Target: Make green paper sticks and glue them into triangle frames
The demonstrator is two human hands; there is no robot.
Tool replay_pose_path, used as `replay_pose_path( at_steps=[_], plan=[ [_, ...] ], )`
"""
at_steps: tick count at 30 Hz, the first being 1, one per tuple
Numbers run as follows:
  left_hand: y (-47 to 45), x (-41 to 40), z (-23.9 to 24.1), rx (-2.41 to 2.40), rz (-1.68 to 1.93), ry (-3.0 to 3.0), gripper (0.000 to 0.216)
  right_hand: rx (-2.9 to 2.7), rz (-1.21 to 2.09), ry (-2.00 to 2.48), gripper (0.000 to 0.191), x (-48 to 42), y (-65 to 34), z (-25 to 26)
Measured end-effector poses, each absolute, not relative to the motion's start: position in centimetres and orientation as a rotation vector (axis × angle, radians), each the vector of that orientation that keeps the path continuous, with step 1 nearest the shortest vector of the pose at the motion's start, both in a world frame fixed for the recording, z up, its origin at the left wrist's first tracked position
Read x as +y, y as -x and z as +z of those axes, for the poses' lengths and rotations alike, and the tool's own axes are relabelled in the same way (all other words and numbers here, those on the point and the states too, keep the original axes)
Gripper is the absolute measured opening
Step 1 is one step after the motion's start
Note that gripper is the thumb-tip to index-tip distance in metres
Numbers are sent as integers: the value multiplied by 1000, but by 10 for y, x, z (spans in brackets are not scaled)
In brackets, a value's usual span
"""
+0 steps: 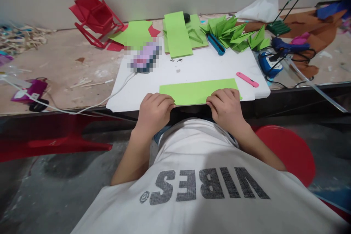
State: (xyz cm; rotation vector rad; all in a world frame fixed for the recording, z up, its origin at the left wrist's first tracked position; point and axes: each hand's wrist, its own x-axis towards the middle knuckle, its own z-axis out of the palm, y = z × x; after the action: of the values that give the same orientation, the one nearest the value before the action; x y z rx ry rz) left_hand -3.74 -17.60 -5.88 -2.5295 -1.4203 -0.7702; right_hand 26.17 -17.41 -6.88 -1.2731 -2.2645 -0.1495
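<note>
A long strip of light green paper (196, 90) lies along the near edge of a white board (208, 67). My left hand (154, 111) has its fingers curled down on the strip's near left corner. My right hand (225, 106) is curled the same way on the near right part of the strip. Both hands press or pinch the paper's near edge against the board's edge.
Further back lie a second green strip (177, 33), several folded green paper pieces (236, 36), a blue cutter (216, 44) and a pink cutter (247, 79). A red model chair (94, 18) stands at back left; a blue glue gun (287, 46) with cables lies right.
</note>
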Motion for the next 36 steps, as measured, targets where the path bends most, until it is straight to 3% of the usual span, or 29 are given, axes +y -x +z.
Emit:
replay_pose_path(
  at_steps=[21, 36],
  plan=[
    [32, -173, -45, -1682, -702, 2593, 17, -2551, -273, 1157, 29, -162, -220, -50],
    [38, -173, -47, -1858, -859, 2494, 15, -2411, -81, 1385, 26, -157, -238, -46]
  ],
)
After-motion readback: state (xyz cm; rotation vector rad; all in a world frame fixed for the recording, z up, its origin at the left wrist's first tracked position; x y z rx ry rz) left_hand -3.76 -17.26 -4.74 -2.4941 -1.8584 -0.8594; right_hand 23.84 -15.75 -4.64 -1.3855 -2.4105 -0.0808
